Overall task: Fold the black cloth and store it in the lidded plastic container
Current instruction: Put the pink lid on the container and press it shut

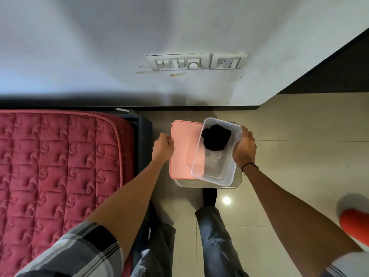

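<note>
A clear plastic container (pixel 213 172) sits tilted on a small glass-topped stand, partly overlapping the pink lid (pixel 183 144) that lies flat to its left. The folded black cloth (pixel 216 139) rests inside the container at its far end. My right hand (pixel 244 146) grips the container's right wall. My left hand (pixel 162 146) holds the left edge of the pink lid with its fingers curled around it.
A bed with a red quilted mattress (pixel 60 166) fills the left side, its dark frame close to the stand. The small stand (pixel 237 182) is on a tiled floor. A wall with switches (pixel 177 63) is ahead. A red object (pixel 355 226) is at the right edge.
</note>
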